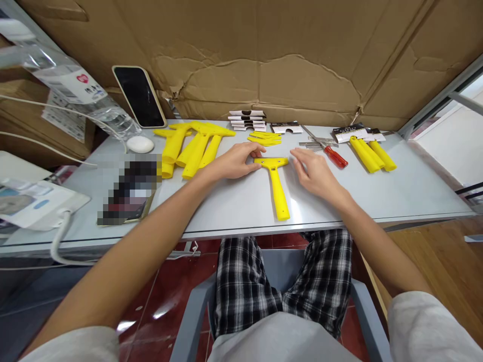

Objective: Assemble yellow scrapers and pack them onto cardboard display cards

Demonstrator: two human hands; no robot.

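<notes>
A yellow scraper (278, 193) lies on the table in front of me, its wide head away from me and its handle towards me. My left hand (238, 160) is at the left end of the head, thumb on the near edge and curled fingers on the far side. Just off the right end, my right hand (315, 172) hovers with bent fingers and thumb apart, nothing visible between them. Beyond the scraper lie thin yellow strips (264, 138). Farther right is a screwdriver (335, 156) with a red handle, beside flat metal blades (312, 145).
Several yellow scrapers (199, 146) are piled at left, near a blurred phone (130, 193). Folded cards (247, 120) and yellow handles (372, 155) line the back. A phone (139, 96) leans against cardboard (264, 55); a water bottle (81, 83) stands left.
</notes>
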